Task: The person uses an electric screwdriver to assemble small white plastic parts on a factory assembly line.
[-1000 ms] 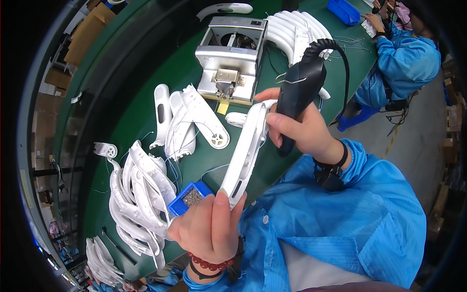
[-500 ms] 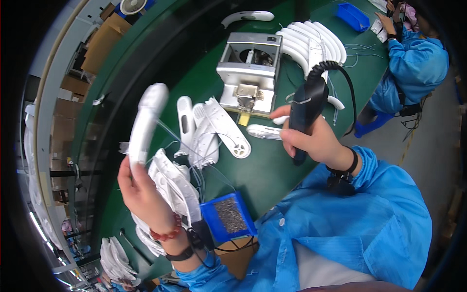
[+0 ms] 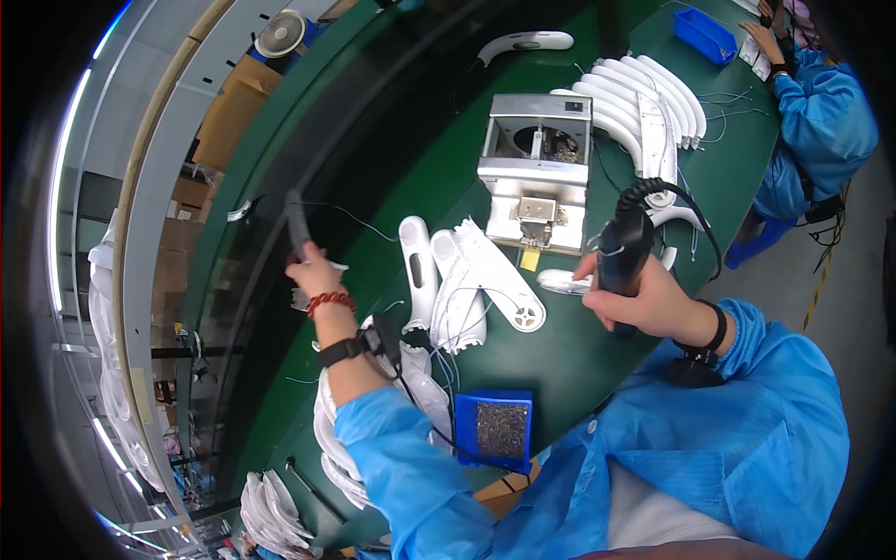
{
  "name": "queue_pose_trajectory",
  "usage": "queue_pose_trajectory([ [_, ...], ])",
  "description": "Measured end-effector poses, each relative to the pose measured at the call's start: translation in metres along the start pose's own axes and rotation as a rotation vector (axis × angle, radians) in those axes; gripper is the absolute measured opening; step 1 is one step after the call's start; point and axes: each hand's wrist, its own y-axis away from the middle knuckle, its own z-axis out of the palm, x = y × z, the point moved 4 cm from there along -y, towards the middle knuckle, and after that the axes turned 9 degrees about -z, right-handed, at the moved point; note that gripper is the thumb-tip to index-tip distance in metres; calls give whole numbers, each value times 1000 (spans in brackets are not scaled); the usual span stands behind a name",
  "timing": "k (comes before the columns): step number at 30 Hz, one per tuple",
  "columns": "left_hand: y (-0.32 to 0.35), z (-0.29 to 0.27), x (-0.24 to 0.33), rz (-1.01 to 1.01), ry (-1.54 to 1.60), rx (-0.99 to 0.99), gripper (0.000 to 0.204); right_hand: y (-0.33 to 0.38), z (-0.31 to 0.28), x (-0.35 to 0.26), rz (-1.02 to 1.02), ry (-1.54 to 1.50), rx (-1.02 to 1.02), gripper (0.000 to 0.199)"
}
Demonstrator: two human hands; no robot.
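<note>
nearest us a blue tray sat on the green worktop. our right hand was wrapped tight around a black driver, held upright just above a white shell. our left hand, out toward the worktop's far edge, was closed on a thin dark rod. between them lay loose white shells; beyond stood a metal fixture and a shell stack.

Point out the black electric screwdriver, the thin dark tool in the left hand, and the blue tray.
black electric screwdriver (image 3: 623, 252), head view, on the middle of its body.
thin dark tool (image 3: 296, 222), head view, on its shaft above the left hand.
blue tray (image 3: 469, 425), head view, on its left rim.
</note>
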Motion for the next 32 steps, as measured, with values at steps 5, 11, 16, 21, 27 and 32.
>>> queue_pose_trajectory([
  [5, -27, 39, -40, -265, -359, -455, 60, 1, -5, -1, 18, 87, 27, 27],
  [11, -13, -19, -12, 340, -1835, -188, 38, 5, -7, -3, 34, 92, 50, 27],
  [16, 0, -22, -12, 359, -1954, -187, 27, 10, -4, -4, 55, 59, 45, 27],
  [21, 9, -43, 7, 609, -1732, 42, 19, 18, 5, -10, 36, 89, -4, 26],
  [27, 214, -51, 124, 1106, -782, -107, 24, 27, -5, -8, -87, -8, 77, 23],
  [32, 358, -121, 104, 829, -1058, -442, 26, 29, 0, -18, -179, -131, 22, 23],
])
